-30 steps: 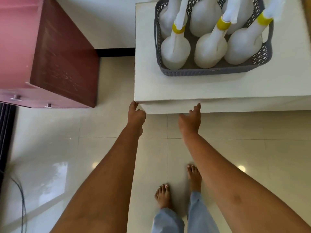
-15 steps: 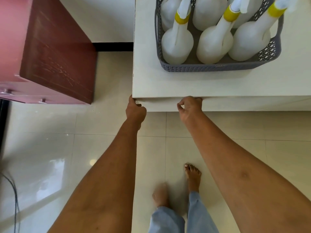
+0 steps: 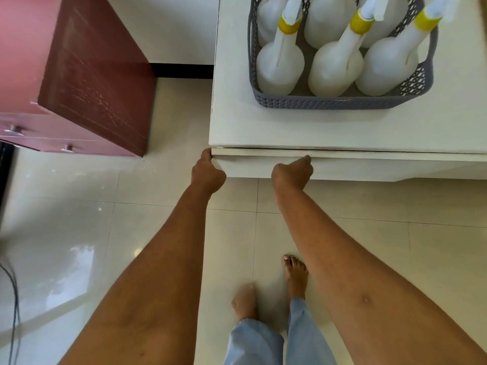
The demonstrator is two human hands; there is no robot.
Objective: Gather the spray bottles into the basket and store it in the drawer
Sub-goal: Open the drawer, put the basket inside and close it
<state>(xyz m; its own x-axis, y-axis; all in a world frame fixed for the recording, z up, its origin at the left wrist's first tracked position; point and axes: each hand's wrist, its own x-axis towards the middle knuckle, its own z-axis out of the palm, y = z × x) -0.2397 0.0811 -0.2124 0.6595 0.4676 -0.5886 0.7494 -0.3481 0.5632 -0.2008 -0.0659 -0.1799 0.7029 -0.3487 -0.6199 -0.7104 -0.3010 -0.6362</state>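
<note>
Where the pale tiled floor (image 3: 79, 233) fills the near and left part of the view, a white table (image 3: 290, 127) occupies the far right, and a reddish-brown cabinet (image 3: 92, 83) stands at far left, apart from the table. A white drawer (image 3: 369, 167) sits directly under the table top, its front edge projecting slightly nearer than the top.

Both bare forearms extend from the near edge toward the drawer front. The left hand (image 3: 208, 173) is at the drawer's left corner, fingers curled closed around the corner edge, knuckles facing up. The right hand (image 3: 292, 173) is further right along the same front, fingers bent over the top lip of the drawer, wrist slightly raised. The two hands are apart, with a stretch of bare drawer front between them.

A grey perforated basket (image 3: 329, 102) rests on the table top, far of the hands and to the right. White spray bottles (image 3: 280, 67) with yellow collars stand upright inside it, packed side by side; the upper parts are cut off by the far edge.

Two bare feet (image 3: 296, 275) stand on the floor near the right forearm.
</note>
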